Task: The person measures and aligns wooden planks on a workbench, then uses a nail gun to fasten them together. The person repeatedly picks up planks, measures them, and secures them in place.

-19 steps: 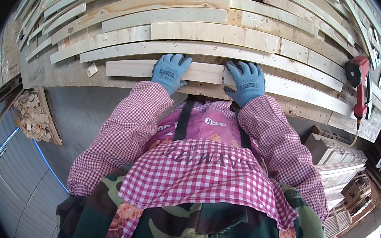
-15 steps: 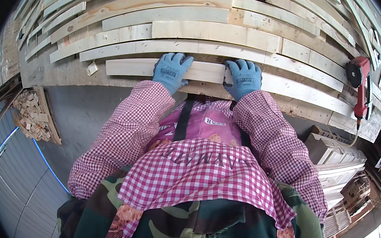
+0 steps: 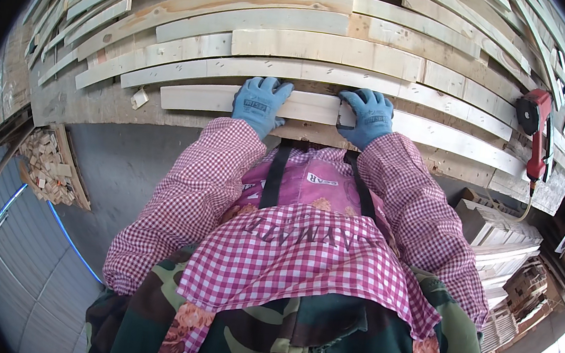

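Both my hands wear blue work gloves and lie on pale wooden strips along the near edge of the bench. My left hand (image 3: 257, 106) is closed over the left strip (image 3: 194, 96), fingers on its far side and thumb near its front edge. My right hand (image 3: 370, 119) is curled round the left end of the right strip (image 3: 454, 135), where it meets the left strip. A narrow dark gap shows between the two ends, and the right hand partly hides this joint. Just beyond lies a long strip (image 3: 308, 71) with small dark marks.
Several more rows of wooden strips (image 3: 258, 19) cover the bench (image 3: 60, 106). A red and black hand tool (image 3: 536, 125) with a hose lies at the right. A small wood offcut (image 3: 139, 99) sits at the left. Wood scraps (image 3: 53, 168) are piled below left; stacked boards (image 3: 499, 232) stand below right.
The whole view has shifted slightly. My right hand's fingers are a little more bent at the joint, where more of the gap shows. Both hands stay on the strips.
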The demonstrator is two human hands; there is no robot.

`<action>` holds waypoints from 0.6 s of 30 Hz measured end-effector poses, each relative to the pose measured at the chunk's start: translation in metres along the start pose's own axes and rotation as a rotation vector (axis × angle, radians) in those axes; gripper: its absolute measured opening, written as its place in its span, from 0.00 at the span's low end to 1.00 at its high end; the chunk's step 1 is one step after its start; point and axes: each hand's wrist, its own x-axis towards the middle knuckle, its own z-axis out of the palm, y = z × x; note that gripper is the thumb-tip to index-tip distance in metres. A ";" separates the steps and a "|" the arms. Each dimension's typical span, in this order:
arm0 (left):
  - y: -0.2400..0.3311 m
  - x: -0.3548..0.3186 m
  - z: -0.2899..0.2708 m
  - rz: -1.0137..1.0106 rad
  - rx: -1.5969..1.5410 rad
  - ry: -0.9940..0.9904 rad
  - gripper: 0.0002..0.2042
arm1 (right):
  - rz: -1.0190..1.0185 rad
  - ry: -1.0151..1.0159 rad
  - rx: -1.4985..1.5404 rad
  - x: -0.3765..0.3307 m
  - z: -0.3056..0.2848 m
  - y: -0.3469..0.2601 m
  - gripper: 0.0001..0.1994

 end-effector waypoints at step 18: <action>0.018 0.002 0.017 -0.075 -0.108 0.158 0.35 | 0.041 -0.039 -0.049 0.000 -0.002 0.000 0.35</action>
